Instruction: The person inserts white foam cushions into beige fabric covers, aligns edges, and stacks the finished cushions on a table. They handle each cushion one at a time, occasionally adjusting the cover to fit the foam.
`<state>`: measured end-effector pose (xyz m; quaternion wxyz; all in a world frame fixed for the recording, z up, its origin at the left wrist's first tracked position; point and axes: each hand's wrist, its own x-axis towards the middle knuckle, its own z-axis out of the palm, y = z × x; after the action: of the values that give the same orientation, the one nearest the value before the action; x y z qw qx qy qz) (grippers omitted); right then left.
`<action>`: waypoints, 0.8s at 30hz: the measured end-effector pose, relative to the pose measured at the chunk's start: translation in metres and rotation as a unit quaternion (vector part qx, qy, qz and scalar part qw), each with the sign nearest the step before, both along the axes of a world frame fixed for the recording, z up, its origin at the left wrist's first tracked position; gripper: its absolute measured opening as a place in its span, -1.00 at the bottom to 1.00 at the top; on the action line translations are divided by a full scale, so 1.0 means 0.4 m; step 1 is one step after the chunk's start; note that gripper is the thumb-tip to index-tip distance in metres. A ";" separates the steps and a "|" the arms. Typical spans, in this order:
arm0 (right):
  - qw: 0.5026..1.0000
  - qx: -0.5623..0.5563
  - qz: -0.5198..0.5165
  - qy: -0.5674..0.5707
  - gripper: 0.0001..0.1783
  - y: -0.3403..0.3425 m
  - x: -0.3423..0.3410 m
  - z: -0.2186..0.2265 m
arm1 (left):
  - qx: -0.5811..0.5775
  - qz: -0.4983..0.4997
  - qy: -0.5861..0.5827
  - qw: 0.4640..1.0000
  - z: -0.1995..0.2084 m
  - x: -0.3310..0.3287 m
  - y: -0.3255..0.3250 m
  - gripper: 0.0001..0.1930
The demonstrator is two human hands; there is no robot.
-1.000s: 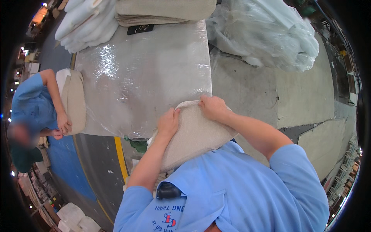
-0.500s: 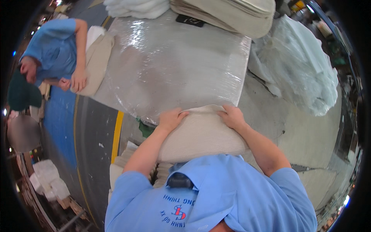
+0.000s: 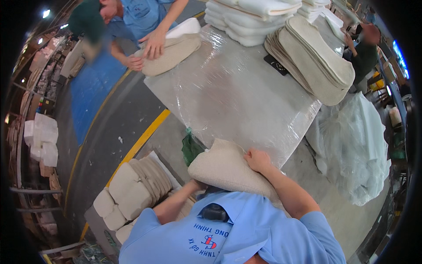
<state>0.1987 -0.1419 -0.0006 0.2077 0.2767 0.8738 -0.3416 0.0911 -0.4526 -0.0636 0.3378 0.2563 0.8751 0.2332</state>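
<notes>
Left hand [image 3: 198, 185] has dropped from the upper edge to under the beige cushion's left end [image 3: 204, 169], its grip hidden; the right hand [image 3: 258, 160], curled nearly closed, grips the far edge, probably steadying it against the blue shirt [image 3: 272, 229]

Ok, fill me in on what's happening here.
A person in a blue shirt has a beige padded piece at the near end of a plastic-covered table. The right grip holds its far edge; the left grip is at its left side, partly hidden. Across the table, a co-worker leans over a similar piece. White padding and flat beige pieces stand stacked on the far side.
</notes>
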 end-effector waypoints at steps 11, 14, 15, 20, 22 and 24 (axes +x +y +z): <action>0.664 -0.537 -0.450 0.260 -0.45 0.158 0.153 0.082 | 0.324 -0.055 0.025 0.944 0.270 0.067 0.623 -0.35; 0.535 -0.605 -0.469 0.358 -0.44 0.182 0.204 0.140 | 0.352 -0.044 -0.050 0.934 0.324 0.104 0.732 -0.23; 0.501 -0.610 -0.474 0.389 -0.44 0.182 0.219 0.149 | 0.329 -0.046 -0.135 0.934 0.337 0.113 0.760 -0.22; 0.360 -0.553 -0.539 0.523 -0.42 0.156 0.277 0.121 | 0.225 -0.132 -0.305 0.916 0.373 0.158 0.864 -0.43; 0.314 -0.521 -0.568 0.555 -0.41 0.111 0.250 0.102 | 0.255 -0.177 -0.202 0.929 0.332 0.152 0.875 -0.58; 0.283 -0.473 -0.610 0.569 -0.40 0.059 0.227 0.082 | 0.315 -0.234 -0.036 0.919 0.290 0.148 0.870 -0.69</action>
<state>0.2893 -0.1183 0.0322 -0.5155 0.3186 0.0353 -0.7947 0.1504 -0.1047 0.0524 0.3159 0.5387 0.6585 0.4200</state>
